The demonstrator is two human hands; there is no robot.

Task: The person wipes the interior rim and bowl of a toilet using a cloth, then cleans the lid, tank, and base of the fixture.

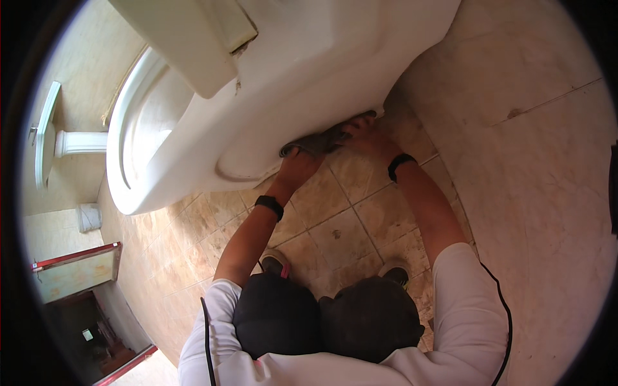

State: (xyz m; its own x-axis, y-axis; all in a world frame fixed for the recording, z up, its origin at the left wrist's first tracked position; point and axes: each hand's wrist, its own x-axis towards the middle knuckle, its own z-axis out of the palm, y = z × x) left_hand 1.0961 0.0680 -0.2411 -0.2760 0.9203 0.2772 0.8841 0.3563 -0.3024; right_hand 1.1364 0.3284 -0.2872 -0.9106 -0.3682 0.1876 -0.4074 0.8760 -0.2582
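A white toilet (290,83) fills the upper middle of the view, its seat end pointing left. Against the lower side of its base lies a dark grey cloth (315,142), bunched and stretched lengthwise. My left hand (300,168) grips the cloth near its left end, with the fingertips partly hidden in the folds. Farther right, my right hand (367,137) is closed over the other end, close to the back corner of the base. Both wrists wear dark bands.
Brown tiles (335,231) cover the floor under my knees and shoes. A pale wall (528,167) rises close on my right. To the left stand a white pedestal sink (80,143), a small white bucket (89,217) and an open doorway (87,328) with a red frame.
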